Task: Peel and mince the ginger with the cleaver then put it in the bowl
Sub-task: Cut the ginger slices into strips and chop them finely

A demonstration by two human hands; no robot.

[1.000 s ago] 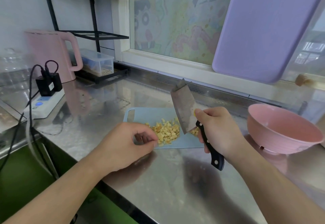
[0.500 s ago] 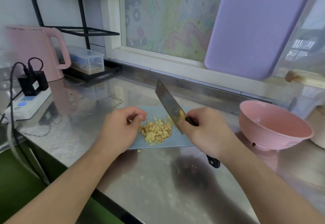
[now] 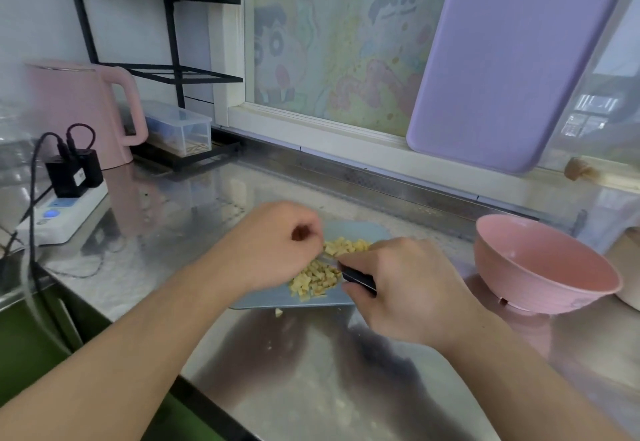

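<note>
Cleaver [image 3: 358, 278] mostly hidden: only dark handle and a sliver of blade showing inside closed right hand [image 3: 408, 288] grip. Left hand [image 3: 277, 250] curled, fingertips unclear. Minced ginger [image 3: 320, 272] on blue board [image 3: 367, 232]; pink bowl [image 3: 543, 267] right on desk [image 3: 311, 388]. No legible writing.

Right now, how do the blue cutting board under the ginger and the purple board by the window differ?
The blue cutting board lies flat on the counter; the purple board leans upright against the window. The blue one carries chopped ginger and looks smaller; the purple one is bare. Both have rounded corners.
</note>
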